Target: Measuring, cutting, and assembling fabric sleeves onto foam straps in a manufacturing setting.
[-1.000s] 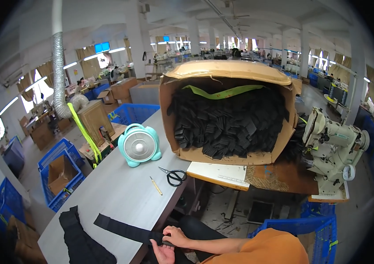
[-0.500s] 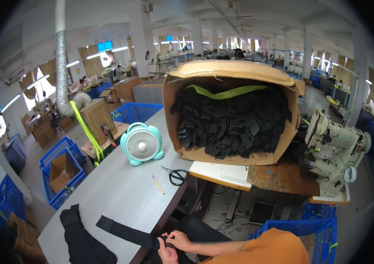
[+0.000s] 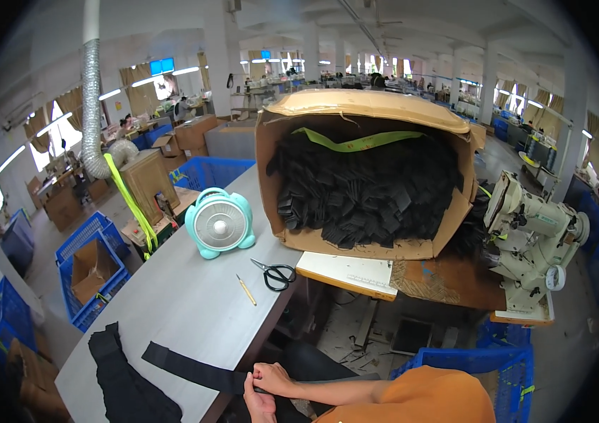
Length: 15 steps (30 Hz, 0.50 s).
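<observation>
A long black fabric strap (image 3: 193, 366) lies across the near edge of the grey table, and its near end runs into my two hands. My left hand (image 3: 260, 403) is closed on that end, palm partly up. My right hand (image 3: 276, 380) is closed against it just beyond, the fingers bent and touching the left fingertips. The strap's end between the fingers is mostly hidden. Left of the strap, a pile of black fabric strips (image 3: 126, 384) rests on the table.
Black-handled scissors (image 3: 279, 277), a thin yellow tool (image 3: 246, 290) and a turquoise fan (image 3: 219, 224) stand or lie on the table (image 3: 193, 303). A cardboard box (image 3: 447, 236) full of black pieces sits beyond, beside a sewing machine (image 3: 535, 225). A blue crate (image 3: 525, 381) is at my right.
My hands have drawn tighter together on the strap's end, the right fingers curling in more. The whole scene has shifted slightly left and up in the view.
</observation>
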### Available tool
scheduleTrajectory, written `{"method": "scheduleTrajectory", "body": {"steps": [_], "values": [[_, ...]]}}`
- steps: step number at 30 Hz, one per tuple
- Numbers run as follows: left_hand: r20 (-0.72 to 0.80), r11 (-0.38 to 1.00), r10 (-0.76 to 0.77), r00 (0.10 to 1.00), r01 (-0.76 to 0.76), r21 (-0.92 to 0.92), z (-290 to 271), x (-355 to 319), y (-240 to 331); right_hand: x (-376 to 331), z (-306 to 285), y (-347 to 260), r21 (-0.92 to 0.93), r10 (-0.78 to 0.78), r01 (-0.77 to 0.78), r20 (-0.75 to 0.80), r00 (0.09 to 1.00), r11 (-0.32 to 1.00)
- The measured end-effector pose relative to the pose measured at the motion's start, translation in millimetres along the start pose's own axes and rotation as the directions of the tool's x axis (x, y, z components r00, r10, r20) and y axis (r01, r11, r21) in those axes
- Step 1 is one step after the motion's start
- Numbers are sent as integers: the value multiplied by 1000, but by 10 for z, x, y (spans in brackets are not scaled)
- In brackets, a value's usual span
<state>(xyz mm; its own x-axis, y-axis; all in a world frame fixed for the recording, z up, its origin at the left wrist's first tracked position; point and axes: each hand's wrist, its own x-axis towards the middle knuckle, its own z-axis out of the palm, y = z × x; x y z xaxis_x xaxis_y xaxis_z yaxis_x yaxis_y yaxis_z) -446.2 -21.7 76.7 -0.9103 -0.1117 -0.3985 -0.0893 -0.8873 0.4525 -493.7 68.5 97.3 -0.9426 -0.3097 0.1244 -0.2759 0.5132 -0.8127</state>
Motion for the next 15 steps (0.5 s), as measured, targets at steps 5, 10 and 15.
{"method": "scheduleTrajectory", "body": {"steps": [5, 10, 15], "values": [[39, 996, 60, 997, -62, 60, -26, -13, -69, -40, 25, -51, 23, -97, 102, -139, 986, 995], [48, 999, -43, 998, 43, 9, 100, -52, 49, 57, 41, -108, -36, 8, -11, -90, 996, 999], [96, 994, 11, 995, 0, -111, 119, -196, 84, -126, -183, -192, 83, -6, 9, -44, 999, 996]]}}
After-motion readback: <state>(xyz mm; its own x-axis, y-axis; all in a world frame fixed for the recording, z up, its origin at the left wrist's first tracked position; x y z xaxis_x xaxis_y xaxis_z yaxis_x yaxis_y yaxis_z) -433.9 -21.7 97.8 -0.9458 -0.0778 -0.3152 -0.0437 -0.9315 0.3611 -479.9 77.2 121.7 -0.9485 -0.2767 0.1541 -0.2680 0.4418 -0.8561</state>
